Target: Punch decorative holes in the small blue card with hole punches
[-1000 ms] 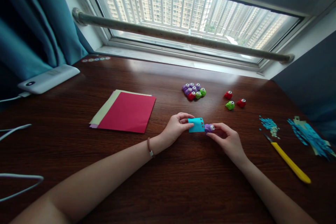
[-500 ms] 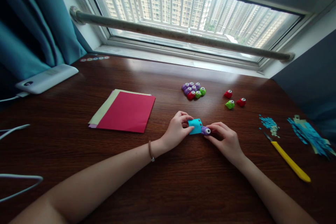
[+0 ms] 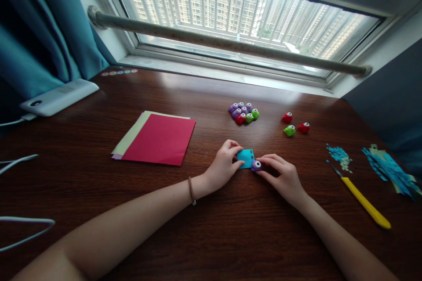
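Between the thumb and fingers of my left hand point(image 3: 224, 161) is a small piece of blue paper point(image 3: 245, 159) with punched holes along its right edge. My right hand point(image 3: 282, 174) pinches a purple craft punch point(image 3: 256, 165) with a white button marked by a dark star. The punch sits at the lower right corner of the paper, touching or overlapping it. Whether the paper is inside the punch's slot is too small to tell. Both hands are low over the dark wooden table point(image 3: 211, 228).
A cluster of purple, red and green punches point(image 3: 243, 113) lies beyond my hands, with three more punches point(image 3: 289, 130) to its right. Blue paper bits point(image 3: 338, 153), a yellow-handled craft knife point(image 3: 365, 203) and paper strips point(image 3: 391, 169) are at right. Stacked coloured paper point(image 3: 161, 140) and a white phone point(image 3: 61, 96) are at left.
The purple punch has shifted slightly left and turned, closer to the paper's lower right corner. My left hand still holds the paper in nearly the same place.
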The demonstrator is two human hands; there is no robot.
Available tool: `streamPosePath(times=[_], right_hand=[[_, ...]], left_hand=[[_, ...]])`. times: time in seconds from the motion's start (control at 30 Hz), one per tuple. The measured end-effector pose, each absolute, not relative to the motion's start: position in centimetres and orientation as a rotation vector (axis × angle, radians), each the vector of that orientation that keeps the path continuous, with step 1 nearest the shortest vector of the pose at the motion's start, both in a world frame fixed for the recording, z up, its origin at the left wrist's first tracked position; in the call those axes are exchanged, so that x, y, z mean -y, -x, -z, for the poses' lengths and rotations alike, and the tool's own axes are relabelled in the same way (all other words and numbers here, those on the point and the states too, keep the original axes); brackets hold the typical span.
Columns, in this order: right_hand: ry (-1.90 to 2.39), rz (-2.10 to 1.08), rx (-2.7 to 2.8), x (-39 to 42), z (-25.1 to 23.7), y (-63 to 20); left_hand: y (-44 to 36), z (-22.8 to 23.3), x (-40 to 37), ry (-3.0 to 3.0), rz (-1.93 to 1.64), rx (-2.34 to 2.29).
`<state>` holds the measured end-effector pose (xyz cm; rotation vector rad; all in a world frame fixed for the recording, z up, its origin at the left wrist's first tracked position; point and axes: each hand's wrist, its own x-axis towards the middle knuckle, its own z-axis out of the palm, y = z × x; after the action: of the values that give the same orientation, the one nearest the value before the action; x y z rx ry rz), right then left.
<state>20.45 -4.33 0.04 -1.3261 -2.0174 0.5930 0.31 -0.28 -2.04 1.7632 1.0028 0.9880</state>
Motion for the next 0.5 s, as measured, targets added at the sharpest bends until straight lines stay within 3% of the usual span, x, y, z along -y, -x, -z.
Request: streamPosePath(times=[0.5], right_hand=[[1.326,-0.552,1.999,4.33,0.20,-20.35]], left_hand=[[-0.32,1.93,0.38,-1.962,-0.938,-1.031]])
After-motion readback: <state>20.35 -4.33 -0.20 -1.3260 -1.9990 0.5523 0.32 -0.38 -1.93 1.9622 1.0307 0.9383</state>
